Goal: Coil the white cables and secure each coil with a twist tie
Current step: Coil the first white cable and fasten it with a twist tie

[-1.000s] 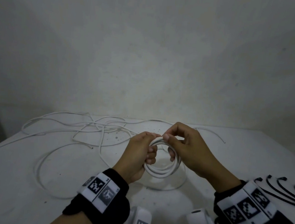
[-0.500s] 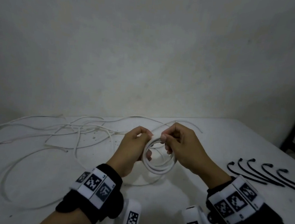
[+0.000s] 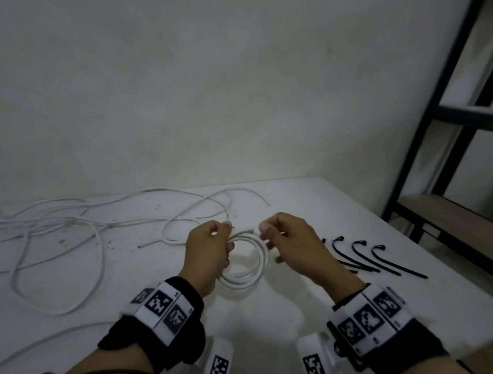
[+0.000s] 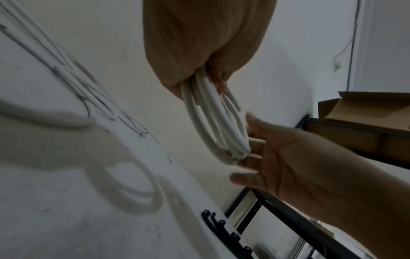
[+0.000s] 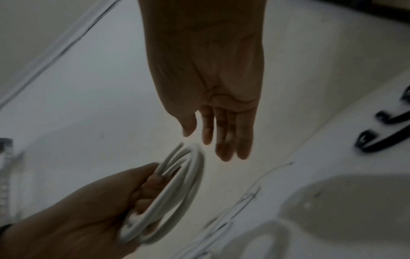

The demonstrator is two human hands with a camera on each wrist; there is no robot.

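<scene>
A small coil of white cable point(image 3: 259, 264) hangs just above the white table point(image 3: 273, 316), and my left hand point(image 3: 224, 238) grips its left side with fingers curled through the ring. The left wrist view shows that grip on the coil point(image 4: 221, 126) from below. My right hand point(image 3: 267, 239) hovers at the coil's upper right. In the right wrist view its fingers point(image 5: 224, 140) are straight and a little apart from the coil point(image 5: 184, 178). Several black twist ties point(image 3: 381, 262) lie side by side on the table, right of my right hand.
Loose white cables point(image 3: 59, 225) sprawl tangled over the table's left and back parts. A black metal shelf rack point(image 3: 449, 143) stands past the table's right edge, with a cardboard box point(image 4: 363, 108) on it. A plain wall rises behind the table.
My right hand has let go of the coil's top and opened its fingers. The left hand keeps its grip. The view has swung right, bringing the rack into sight.
</scene>
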